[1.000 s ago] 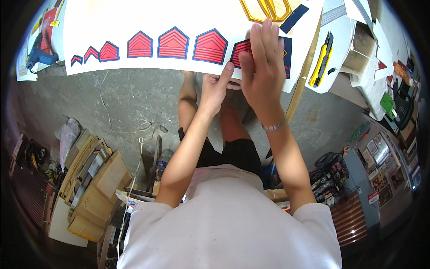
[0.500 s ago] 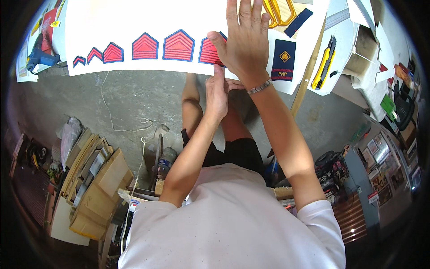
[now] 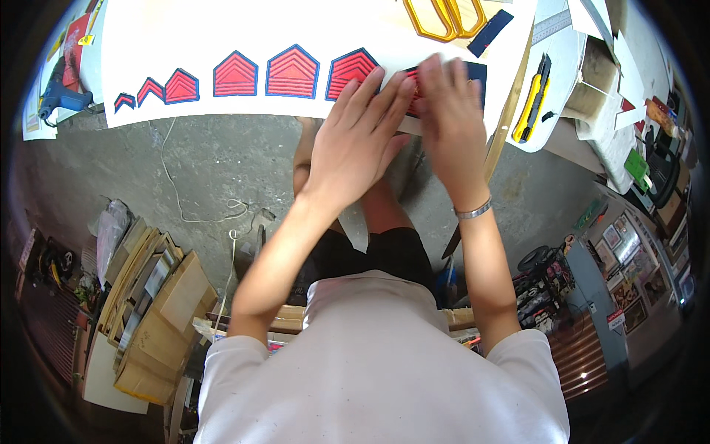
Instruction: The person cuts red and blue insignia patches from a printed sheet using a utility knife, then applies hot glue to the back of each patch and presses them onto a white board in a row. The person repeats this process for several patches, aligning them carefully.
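Observation:
My left hand [image 3: 351,152] is open, its fingers stretched across the lower edge of the white sheet [image 3: 222,26]. Its fingertips lie by a red embroidered chevron patch [image 3: 352,72] with a dark blue border. Another red patch [image 3: 411,90] shows only partly between my two hands. Flat and somewhat blurred, my right hand [image 3: 455,129] is open over that patch and a dark navy cloth patch [image 3: 478,70], hiding most of both. Leftward along the edge runs a row of similar patches, among them a large red one [image 3: 293,72] and a small chevron [image 3: 124,101].
Yellow-handled scissors [image 3: 447,22] and a navy strip [image 3: 490,33] lie beyond my right hand. To the right are a yellow utility knife [image 3: 531,103] and a metal ruler [image 3: 551,26]. A blue glue gun [image 3: 63,95] rests far left. Cardboard sheets [image 3: 166,325] lean below.
My left hand has come up from below the sheet's edge and spread out flat. My right hand has moved right and nearer, over the navy patch. Another red patch now shows between them.

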